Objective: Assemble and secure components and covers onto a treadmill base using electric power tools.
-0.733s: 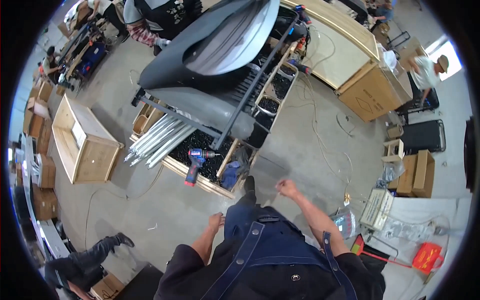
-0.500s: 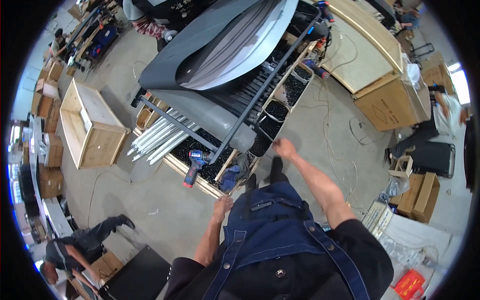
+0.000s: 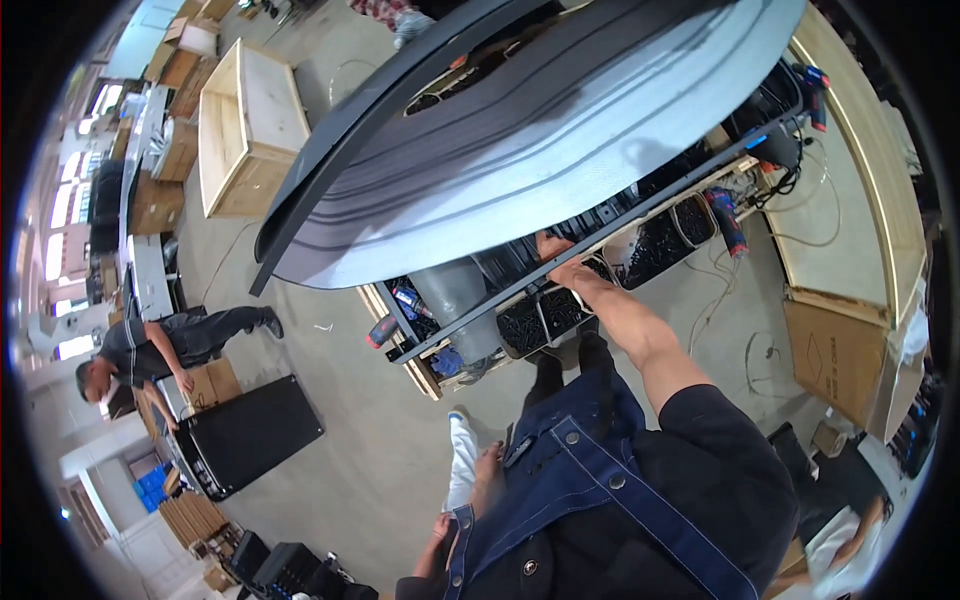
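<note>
My right hand (image 3: 560, 256) reaches across the long dark rail (image 3: 610, 240) of a metal frame, fingers curled at the black ribbed parts behind it. What lies in the fingers is hidden. Over the frame arches a large wide belt (image 3: 560, 190), pale grey with dark streaks and a black outer side. My left hand (image 3: 488, 464) hangs beside my apron, touching nothing I can see, its fingers blurred. Black bins of small dark parts (image 3: 655, 245) line the near side of the frame. A blue and red cordless drill (image 3: 727, 222) rests by them.
A second drill (image 3: 382, 330) lies at the frame's left corner. Wooden crates (image 3: 255, 130) stand left, with a large one (image 3: 840, 190) right. A co-worker (image 3: 150, 345) bends over a black panel (image 3: 250, 437). A white-trousered leg (image 3: 461, 455) shows near my left hand. Cables cross the floor.
My right hand has moved from beside the bins to the frame's rail. My view has turned and come nearer, and the belt looks larger. The white-trousered leg has appeared at my left.
</note>
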A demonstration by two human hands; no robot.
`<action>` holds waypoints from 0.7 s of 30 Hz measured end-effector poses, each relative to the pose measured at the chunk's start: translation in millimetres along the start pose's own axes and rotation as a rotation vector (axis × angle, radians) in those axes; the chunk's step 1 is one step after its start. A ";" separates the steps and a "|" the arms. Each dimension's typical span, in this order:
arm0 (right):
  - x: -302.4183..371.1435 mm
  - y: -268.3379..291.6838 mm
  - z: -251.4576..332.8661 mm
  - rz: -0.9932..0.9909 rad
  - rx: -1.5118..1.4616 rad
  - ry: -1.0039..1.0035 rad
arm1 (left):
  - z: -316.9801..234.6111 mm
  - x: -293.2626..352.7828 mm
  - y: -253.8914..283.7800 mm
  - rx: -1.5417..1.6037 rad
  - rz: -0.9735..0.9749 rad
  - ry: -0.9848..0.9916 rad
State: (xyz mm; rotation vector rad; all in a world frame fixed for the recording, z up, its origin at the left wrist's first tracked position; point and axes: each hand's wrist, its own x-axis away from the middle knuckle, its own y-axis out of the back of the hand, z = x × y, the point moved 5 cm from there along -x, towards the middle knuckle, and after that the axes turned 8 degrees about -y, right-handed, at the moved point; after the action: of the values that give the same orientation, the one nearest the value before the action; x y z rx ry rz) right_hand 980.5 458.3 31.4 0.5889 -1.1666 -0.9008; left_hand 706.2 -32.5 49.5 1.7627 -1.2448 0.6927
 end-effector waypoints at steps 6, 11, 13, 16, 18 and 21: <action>30.7 35.2 -37.9 0.661 -1.040 0.097 | -12.2 2.6 -49.4 0.302 0.016 0.062; 87.1 45.2 -35.2 0.729 -1.635 -0.106 | -29.7 -40.0 -85.4 0.632 0.160 -0.001; 110.2 38.4 -35.1 0.426 -1.450 -0.166 | -47.3 -47.7 -101.1 0.556 0.170 -0.021; 171.1 37.1 -80.7 0.294 -1.152 -0.113 | -101.1 -47.6 -131.4 0.444 0.202 -0.041; 235.1 45.6 -112.0 0.310 -0.973 -0.133 | -103.0 -69.0 -138.0 0.418 0.275 -0.092; 344.4 72.0 -177.6 0.339 -0.861 -0.188 | -134.3 -59.6 -163.7 0.324 0.407 -0.136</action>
State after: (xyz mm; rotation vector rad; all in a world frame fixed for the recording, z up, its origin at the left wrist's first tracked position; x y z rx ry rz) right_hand 1212.4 196.4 212.8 -0.3878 -0.8854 -1.0632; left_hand 842.6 136.3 13.9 1.8541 -1.6865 1.0707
